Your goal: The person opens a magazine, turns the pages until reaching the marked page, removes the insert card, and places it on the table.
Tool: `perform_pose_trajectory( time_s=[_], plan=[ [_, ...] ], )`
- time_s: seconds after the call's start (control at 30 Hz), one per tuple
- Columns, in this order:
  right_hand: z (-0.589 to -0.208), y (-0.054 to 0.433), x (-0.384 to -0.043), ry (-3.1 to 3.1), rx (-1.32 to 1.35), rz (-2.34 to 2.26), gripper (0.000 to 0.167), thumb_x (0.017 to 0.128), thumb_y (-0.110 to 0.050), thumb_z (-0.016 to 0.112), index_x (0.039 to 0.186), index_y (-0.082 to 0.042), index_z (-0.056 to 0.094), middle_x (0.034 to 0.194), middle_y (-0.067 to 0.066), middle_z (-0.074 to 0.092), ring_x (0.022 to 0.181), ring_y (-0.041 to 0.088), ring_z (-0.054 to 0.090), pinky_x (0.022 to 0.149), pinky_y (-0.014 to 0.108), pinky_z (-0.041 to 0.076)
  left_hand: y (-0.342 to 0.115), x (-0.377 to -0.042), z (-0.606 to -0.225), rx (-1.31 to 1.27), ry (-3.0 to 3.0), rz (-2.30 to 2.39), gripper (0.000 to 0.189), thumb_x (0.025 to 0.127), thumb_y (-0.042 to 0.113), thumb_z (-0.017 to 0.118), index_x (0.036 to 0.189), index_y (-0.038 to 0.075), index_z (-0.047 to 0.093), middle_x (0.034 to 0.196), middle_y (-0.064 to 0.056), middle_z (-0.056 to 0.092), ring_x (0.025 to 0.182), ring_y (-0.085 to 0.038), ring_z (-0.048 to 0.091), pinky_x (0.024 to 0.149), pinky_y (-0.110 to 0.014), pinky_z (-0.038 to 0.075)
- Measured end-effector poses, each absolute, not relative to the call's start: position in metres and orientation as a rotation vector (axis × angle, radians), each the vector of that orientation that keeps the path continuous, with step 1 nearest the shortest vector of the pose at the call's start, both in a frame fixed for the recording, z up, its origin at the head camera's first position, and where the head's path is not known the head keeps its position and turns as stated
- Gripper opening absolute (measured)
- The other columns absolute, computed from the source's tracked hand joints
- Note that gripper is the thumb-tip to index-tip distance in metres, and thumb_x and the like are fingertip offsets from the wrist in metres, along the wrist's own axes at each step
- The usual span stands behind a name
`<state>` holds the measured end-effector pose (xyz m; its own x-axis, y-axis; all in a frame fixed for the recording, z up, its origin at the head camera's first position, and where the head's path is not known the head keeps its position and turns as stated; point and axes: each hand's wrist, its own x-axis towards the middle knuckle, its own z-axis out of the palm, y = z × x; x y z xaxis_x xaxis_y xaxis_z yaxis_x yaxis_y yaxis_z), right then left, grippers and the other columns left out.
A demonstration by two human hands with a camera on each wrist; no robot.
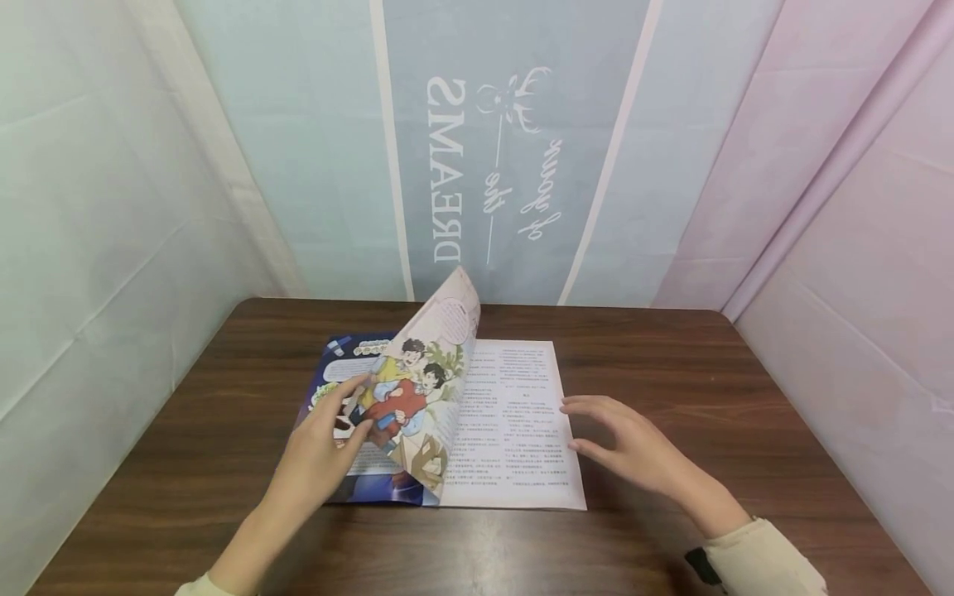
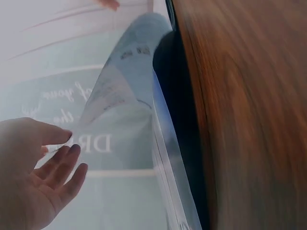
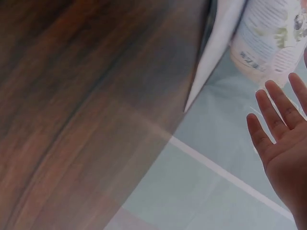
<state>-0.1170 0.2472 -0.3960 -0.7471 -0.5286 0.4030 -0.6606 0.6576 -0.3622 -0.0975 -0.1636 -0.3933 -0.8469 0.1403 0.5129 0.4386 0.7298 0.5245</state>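
A magazine (image 1: 532,414) lies spread on the table, with printed text on its right-hand page. One illustrated page (image 1: 410,397) is raised and curls over toward the left, showing cartoon figures. My left hand (image 1: 324,439) pinches the outer edge of this raised page between thumb and fingers. In the left wrist view, the bent page (image 2: 117,79) arches up from the magazine, close to the left hand (image 2: 48,163). My right hand (image 1: 633,443) hovers at the magazine's right edge, its fingers relaxed and holding nothing. The right wrist view shows that hand (image 3: 285,129) with fingers spread.
The dark wooden table (image 1: 671,364) extends around the magazine. Behind it hangs a blue-grey curtain (image 1: 507,165) with mirrored lettering. Pale cloth walls (image 1: 97,248) enclose the left and right sides. A small black object (image 1: 702,566) shows at the right sleeve cuff.
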Motion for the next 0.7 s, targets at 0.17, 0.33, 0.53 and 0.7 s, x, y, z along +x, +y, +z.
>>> perform_pose_trajectory(
  time_s=[0.17,0.33,0.53,0.7],
  plan=[
    [-0.402,0.25,-0.116,-2.695,0.949,0.686,0.046,0.081,-0.017,0.084,0.123,-0.013,0.066,0.129,0.0,0.063,0.121,0.02,0.058,0.099,0.043,0.048,-0.181,-0.091,-0.395,-0.35,-2.604,-0.9,0.066,0.083,-0.001,0.077,0.142,0.011,0.049,0.125,-0.014,0.059,0.083,-0.022,0.064,0.061,-0.032,0.056],
    [-0.407,0.253,-0.115,-2.77,0.936,0.651,0.047,0.081,-0.022,0.083,0.124,-0.013,0.066,0.13,0.001,0.063,0.123,0.02,0.057,0.1,0.045,0.048,-0.196,-0.087,-0.398,-0.33,-2.678,-0.865,0.067,0.082,0.0,0.079,0.142,0.007,0.048,0.126,-0.015,0.057,0.085,-0.026,0.063,0.062,-0.036,0.056],
    [-0.413,0.256,-0.116,-2.812,0.95,0.631,0.049,0.081,-0.025,0.083,0.126,-0.013,0.065,0.13,0.001,0.063,0.123,0.021,0.057,0.1,0.045,0.048,-0.214,-0.084,-0.403,-0.31,-2.797,-0.819,0.062,0.085,0.008,0.078,0.139,0.004,0.049,0.126,-0.018,0.056,0.096,-0.034,0.062,0.071,-0.048,0.057],
    [-0.418,0.257,-0.116,-2.849,0.991,0.608,0.049,0.083,-0.024,0.081,0.127,-0.012,0.064,0.131,0.002,0.062,0.122,0.023,0.057,0.1,0.047,0.048,-0.228,-0.082,-0.41,-0.31,-2.853,-0.785,0.059,0.085,0.013,0.079,0.136,0.001,0.052,0.127,-0.021,0.056,0.11,-0.044,0.059,0.084,-0.06,0.052]
  ],
)
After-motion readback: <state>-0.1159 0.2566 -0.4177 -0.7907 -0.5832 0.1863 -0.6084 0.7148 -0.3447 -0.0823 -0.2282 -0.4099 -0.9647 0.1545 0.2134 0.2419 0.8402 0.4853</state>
